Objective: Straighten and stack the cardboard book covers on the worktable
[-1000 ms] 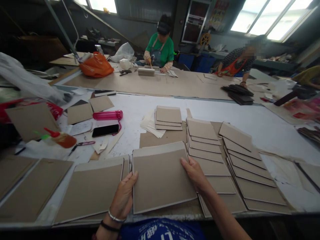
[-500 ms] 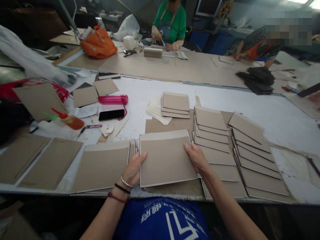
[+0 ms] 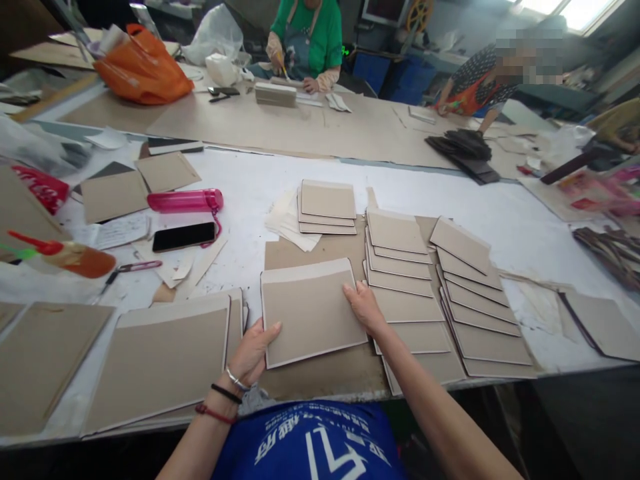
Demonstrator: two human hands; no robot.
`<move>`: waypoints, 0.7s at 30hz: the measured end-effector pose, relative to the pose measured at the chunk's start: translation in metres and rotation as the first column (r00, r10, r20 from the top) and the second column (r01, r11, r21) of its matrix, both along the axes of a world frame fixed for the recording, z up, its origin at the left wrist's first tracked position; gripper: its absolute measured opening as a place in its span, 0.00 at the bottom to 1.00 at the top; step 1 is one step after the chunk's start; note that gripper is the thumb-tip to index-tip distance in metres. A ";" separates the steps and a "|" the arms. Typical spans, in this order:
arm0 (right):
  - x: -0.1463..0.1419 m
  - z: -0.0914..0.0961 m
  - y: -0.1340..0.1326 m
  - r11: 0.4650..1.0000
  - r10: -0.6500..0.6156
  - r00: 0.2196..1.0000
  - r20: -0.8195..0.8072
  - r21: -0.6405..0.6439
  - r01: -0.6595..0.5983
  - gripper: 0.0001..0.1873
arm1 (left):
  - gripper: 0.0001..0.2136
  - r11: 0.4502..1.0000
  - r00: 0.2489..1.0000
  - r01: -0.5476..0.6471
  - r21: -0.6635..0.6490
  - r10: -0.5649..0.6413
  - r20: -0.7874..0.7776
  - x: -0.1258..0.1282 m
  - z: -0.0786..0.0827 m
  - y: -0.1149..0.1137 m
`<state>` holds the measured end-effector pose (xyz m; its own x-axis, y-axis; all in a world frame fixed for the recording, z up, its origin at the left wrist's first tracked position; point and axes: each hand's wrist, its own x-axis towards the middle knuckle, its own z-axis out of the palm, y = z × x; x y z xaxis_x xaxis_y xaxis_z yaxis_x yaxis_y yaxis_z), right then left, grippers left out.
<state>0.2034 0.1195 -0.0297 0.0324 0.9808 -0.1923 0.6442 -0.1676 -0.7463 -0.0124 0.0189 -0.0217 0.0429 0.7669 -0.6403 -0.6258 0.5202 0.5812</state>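
Note:
Between my two hands is a beige board panel (image 3: pixel 313 317) with a pale strip along its far edge and a dark line at its rim. My left hand (image 3: pixel 257 347) grips its left side, thumb on top. At the right side, my right hand (image 3: pixel 361 303) pinches the edge the same way; the fingers underneath are hidden. Brown board (image 3: pixel 320 383) lies below the panel. Right of it, overlapping panels (image 3: pixel 400 303) run in a row, with a second fanned row (image 3: pixel 480 320) beyond. A larger panel (image 3: pixel 165 360) lies on a pile to my left.
A small stack of panels (image 3: pixel 327 200) sits farther back. To the left are a pink bottle (image 3: pixel 185 201), a phone (image 3: pixel 183 237) and a glue bottle (image 3: pixel 75 259). Two people work across the table, near an orange bag (image 3: pixel 143 67) and dark sheets (image 3: pixel 463 153).
My view has turned to the right, so the table's things appear farther left. Both hands keep their hold on the panel, its near edge now slightly more tilted.

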 end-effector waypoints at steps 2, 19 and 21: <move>-0.002 -0.006 0.005 0.999 0.008 0.976 0.217 0.050 -0.019 0.17 | 0.26 1.000 1.000 -0.014 0.006 0.014 -0.022 0.002 -0.009 0.002; -0.082 -0.045 -0.038 0.815 0.332 0.692 0.641 0.174 -0.552 0.31 | 0.26 0.997 0.997 -0.069 0.018 0.069 -0.028 0.004 -0.026 0.005; -0.093 -0.044 -0.045 0.769 0.389 0.663 0.640 0.171 -0.616 0.31 | 0.25 0.993 0.993 -0.098 0.059 0.102 -0.064 0.004 -0.027 0.007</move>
